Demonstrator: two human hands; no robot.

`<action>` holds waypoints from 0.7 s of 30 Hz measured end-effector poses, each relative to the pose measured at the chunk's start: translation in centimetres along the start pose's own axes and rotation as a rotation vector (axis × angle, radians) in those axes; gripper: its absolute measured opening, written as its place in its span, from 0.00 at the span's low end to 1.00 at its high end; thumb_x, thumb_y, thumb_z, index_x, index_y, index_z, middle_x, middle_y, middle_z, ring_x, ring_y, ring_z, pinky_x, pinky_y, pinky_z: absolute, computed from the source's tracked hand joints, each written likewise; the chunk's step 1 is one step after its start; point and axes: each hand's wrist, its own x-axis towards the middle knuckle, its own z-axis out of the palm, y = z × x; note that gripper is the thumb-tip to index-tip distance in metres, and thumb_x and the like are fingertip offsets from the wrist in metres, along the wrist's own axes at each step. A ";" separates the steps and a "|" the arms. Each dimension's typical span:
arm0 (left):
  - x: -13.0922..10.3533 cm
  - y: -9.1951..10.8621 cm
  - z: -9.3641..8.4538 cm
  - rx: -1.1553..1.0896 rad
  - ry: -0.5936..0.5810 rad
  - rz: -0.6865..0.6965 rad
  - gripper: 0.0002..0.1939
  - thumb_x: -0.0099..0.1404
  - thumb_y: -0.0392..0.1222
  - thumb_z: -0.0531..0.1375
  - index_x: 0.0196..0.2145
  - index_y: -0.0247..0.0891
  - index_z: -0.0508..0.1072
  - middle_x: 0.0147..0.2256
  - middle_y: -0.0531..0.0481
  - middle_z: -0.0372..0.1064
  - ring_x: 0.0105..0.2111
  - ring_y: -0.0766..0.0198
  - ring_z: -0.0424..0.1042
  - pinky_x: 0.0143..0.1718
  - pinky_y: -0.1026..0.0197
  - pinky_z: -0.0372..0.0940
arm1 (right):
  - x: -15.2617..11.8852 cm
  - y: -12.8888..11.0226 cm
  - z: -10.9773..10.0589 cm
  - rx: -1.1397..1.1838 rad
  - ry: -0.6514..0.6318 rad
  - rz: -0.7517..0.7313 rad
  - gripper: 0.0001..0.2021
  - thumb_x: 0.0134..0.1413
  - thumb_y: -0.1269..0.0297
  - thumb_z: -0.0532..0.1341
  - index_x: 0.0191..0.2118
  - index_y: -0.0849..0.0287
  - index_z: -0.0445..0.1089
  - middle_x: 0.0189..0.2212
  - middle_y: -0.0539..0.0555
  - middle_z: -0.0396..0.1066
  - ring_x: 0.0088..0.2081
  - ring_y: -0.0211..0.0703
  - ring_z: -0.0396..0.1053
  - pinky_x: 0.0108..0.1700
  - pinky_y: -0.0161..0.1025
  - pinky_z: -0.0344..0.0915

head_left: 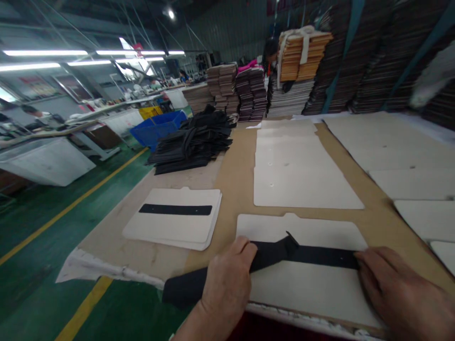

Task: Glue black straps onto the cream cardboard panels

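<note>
My left hand (231,274) is closed around a dark fabric strip or a small bundle of them (185,286), whose loose end sticks out over the table edge and whose other end bends up over the panel. Under it lies an off-white panel (302,289) with a small tab on its far edge. A flat black strip (320,255) runs across this panel. At that strip's right end, my right hand (394,284) pinches or presses with fingertips and thumb together. To the left, a short stack of panels (170,229) carries another black strip (176,209) on top.
A heap of black fabric pieces (195,137) lies at the table's far left, beside a blue bin (158,125). More off-white panels (295,180) are spread behind and to the right (401,142). Tall stacks of bundled pieces (302,57) line the back. People sit at work far left.
</note>
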 end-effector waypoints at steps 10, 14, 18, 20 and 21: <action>-0.9 -1.3 0.8 0.247 -0.118 0.125 0.46 0.54 0.18 0.46 0.67 0.48 0.56 0.63 0.45 0.61 0.51 0.60 0.72 0.52 0.59 0.68 | 0.1 -2.4 -4.4 -0.267 -0.023 -0.366 0.33 0.43 0.81 0.51 0.56 0.52 0.72 0.47 0.60 0.75 0.37 0.48 0.78 0.25 0.33 0.74; -0.8 -1.2 0.8 0.263 -0.168 0.122 0.46 0.53 0.19 0.46 0.68 0.47 0.55 0.62 0.44 0.61 0.50 0.59 0.73 0.50 0.58 0.70 | -0.2 -2.9 -4.4 -0.280 -0.049 -0.342 0.32 0.43 0.81 0.51 0.53 0.54 0.74 0.48 0.60 0.75 0.32 0.45 0.78 0.23 0.32 0.73; -0.1 -1.0 0.7 0.238 -0.168 0.095 0.44 0.54 0.20 0.47 0.66 0.47 0.58 0.63 0.45 0.60 0.52 0.58 0.72 0.52 0.56 0.70 | 0.1 -3.2 -4.2 -0.269 -0.121 -0.261 0.31 0.46 0.80 0.51 0.55 0.53 0.72 0.49 0.59 0.74 0.27 0.40 0.75 0.22 0.32 0.71; 0.3 -0.8 0.6 0.207 -0.156 0.104 0.42 0.55 0.21 0.48 0.64 0.46 0.61 0.65 0.46 0.57 0.54 0.58 0.72 0.55 0.55 0.68 | 0.4 -3.2 -4.2 -0.249 -0.141 -0.257 0.29 0.49 0.79 0.51 0.55 0.54 0.72 0.47 0.59 0.74 0.30 0.42 0.75 0.26 0.34 0.74; 0.4 -0.7 0.4 0.189 -0.152 0.118 0.40 0.55 0.21 0.48 0.63 0.45 0.63 0.67 0.47 0.55 0.55 0.58 0.71 0.57 0.54 0.66 | 0.4 -3.1 -4.2 -0.233 -0.142 -0.275 0.27 0.51 0.78 0.52 0.55 0.54 0.73 0.47 0.60 0.74 0.34 0.44 0.76 0.32 0.37 0.75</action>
